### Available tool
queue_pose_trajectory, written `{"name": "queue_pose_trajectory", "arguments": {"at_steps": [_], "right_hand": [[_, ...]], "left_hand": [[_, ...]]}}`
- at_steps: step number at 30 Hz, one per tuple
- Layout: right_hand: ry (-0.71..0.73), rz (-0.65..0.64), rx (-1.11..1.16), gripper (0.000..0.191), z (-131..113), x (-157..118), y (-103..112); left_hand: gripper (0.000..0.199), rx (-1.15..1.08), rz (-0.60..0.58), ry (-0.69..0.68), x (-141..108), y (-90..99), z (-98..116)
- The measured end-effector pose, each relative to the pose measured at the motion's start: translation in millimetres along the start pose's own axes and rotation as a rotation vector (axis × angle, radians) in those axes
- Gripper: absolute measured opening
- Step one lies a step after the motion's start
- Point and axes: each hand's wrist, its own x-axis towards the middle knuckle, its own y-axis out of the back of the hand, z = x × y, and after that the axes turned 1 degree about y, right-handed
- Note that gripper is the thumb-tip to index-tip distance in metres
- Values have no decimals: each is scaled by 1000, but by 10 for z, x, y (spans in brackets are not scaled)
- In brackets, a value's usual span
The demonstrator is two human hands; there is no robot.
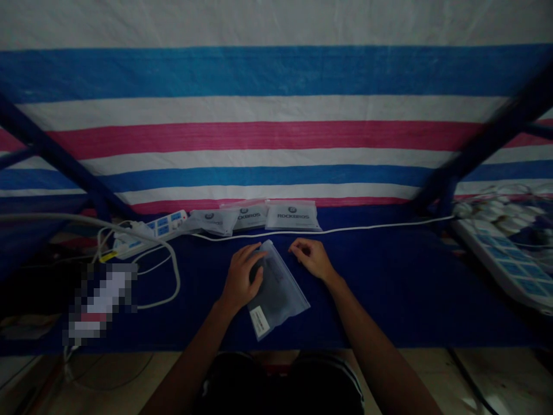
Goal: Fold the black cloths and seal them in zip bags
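"Forearms (380,351) lie nearest the lens on my feed, above the dark legs (233,383). Beyond the legs: blue table (389,288)."

"State the position of the bag (279,288) and the grip."

"Position: flat on the table, skewed, between the hands. Left hand (242,276): over the bag's left edge, fingers and thumb spread, nothing pinched; I cannot tell how firmly it presses. Right hand (311,259): beside the far end, fingers curled, nothing visible in them. I cannot tell whether its tips meet."

"Handling?"

"I rate the bag light, soft and slick; expect sliding or creasing rather than breakage. I cannot identify any contents."

"Hold point?"

"Avoid the label (260,321) at the near corner; it could lift. Pinch the zip (290,273) instead: I judge it the stiffest part."

"Farther out?"

"Power strip (164,225) at left, white cable (371,228), three bags (292,218), the right one marked ROCKBROS, then the striped sheet (276,136)."
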Motion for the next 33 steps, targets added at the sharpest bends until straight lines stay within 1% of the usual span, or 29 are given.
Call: {"name": "queue_pose_trajectory", "arguments": {"at_steps": [2,4,6,9,11,13,15,17,20,23,26,29,33], "right_hand": [[-17,-6,9,27,13,4,2],[-31,-2,18,27,30,8,1],[-36,9,19,29,46,13,-4],[-45,7,14,29,55,22,-10],[-49,-2,14,28,47,27,-10],[-48,-4,10,28,35,32,-6],[-45,-2,6,28,26,35,-3],[-45,-2,8,27,21,37,-4],[-51,3,20,27,18,38,-21],[-91,-1,68,25,15,49,-43],[-141,-36,136,29,21,103,-37],[-178,-116,199,37,30,225,-1],[-205,-249,271,41,6,409,-5]], "left_hand": [[41,20,-95,16,16,-4,41],[41,35,-145,34,11,-2,104],[39,18,-150,47,-2,2,169],[34,-93,-131,85,29,-4,198],[34,-170,-109,156,117,-20,145],[32,-202,-125,238,255,-45,52],[24,-215,-208,266,414,-74,-44],[16,-248,-290,254,555,-103,-113],[14,-327,-375,241,688,-133,-166],[18,-445,-431,242,730,-133,-210],[29,-578,-428,266,723,-113,-272],[37,-670,-405,308,702,-90,-327],[40,-725,-417,344,672,-78,-370]]}}
